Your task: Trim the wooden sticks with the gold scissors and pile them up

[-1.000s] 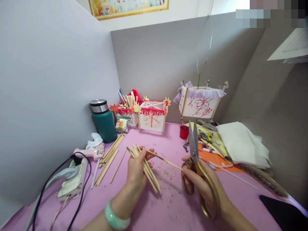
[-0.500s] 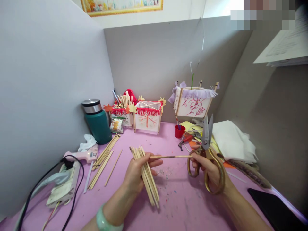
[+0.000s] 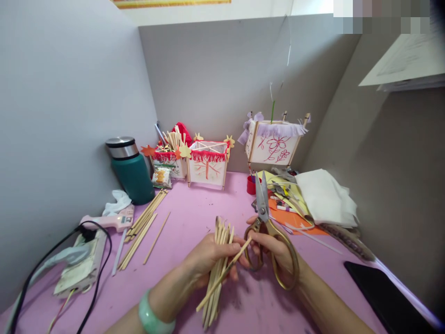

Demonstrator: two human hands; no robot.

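Note:
My left hand is closed around a bundle of thin wooden sticks, with a pale green bangle on that wrist. With its thumb and fingertips my right hand pinches the upper end of a single wooden stick, which slants down across the bundle. The same hand also carries large scissors with gold-coloured handles, their blades pointing up and slightly apart. My two hands are close together, their fingers nearly meeting behind the sticks.
Loose sticks, a pink glue gun, a power strip and a teal flask are on the left. Paper lanterns stand at the back. A red cup, white sheets and a black phone-like slab lie right.
My hands have come closer together. The single stick, level between both hands before, now slants across the bundle, held by my right hand. The bundle has turned more upright, and the view has shifted.

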